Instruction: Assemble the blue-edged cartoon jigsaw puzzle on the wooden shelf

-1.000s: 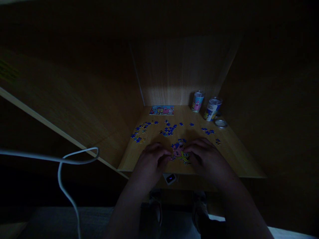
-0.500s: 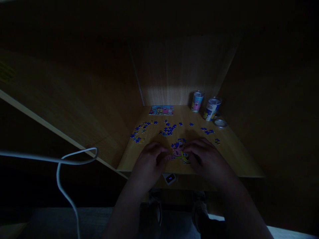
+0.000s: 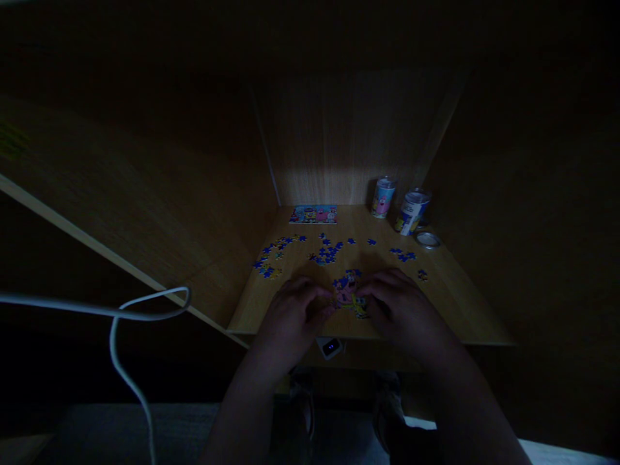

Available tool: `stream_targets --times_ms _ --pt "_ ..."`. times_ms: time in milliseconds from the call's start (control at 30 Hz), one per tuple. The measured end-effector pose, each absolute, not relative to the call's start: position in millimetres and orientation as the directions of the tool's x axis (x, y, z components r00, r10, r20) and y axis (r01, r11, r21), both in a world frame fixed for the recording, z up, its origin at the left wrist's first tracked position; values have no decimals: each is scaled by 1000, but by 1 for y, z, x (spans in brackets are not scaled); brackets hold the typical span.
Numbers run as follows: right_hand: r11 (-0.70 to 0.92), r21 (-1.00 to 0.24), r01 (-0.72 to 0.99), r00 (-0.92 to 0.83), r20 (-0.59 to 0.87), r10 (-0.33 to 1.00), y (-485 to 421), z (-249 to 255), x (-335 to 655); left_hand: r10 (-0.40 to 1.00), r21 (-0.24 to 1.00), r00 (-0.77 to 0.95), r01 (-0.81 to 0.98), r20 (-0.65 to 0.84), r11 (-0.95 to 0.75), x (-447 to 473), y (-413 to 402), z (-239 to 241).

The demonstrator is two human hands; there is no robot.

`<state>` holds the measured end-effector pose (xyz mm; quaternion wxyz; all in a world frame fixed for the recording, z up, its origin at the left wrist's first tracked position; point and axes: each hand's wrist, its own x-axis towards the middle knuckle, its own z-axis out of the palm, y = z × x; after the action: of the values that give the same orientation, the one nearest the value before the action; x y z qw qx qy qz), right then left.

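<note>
Left grip and right grip, closure unclear, touch the flat pink-and-yellow jigsaw section, practically unmoved since earlier.

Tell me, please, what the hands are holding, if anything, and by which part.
The left hand and right hand are at opposite sides of the flat, pink, yellow and blue, partly joined jigsaw; whether either grips it cannot be told.

Below the wooden shelf, dark shoes are worn, each trimmed with a paler curved edge (finer details are lost in shadow). Dark legwear is seen nearer than the shelf, where both forearms are left bare, as are the left hand and right hand.
</note>
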<state>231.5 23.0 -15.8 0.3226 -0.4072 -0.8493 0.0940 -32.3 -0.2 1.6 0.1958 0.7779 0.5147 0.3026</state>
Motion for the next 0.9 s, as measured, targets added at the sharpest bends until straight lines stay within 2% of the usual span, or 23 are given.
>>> stream_targets --times_ms 900 --pt "637 -445 629 -453 456 766 22 -14 231 894 586 312 676 322 -447 -31 1 1"
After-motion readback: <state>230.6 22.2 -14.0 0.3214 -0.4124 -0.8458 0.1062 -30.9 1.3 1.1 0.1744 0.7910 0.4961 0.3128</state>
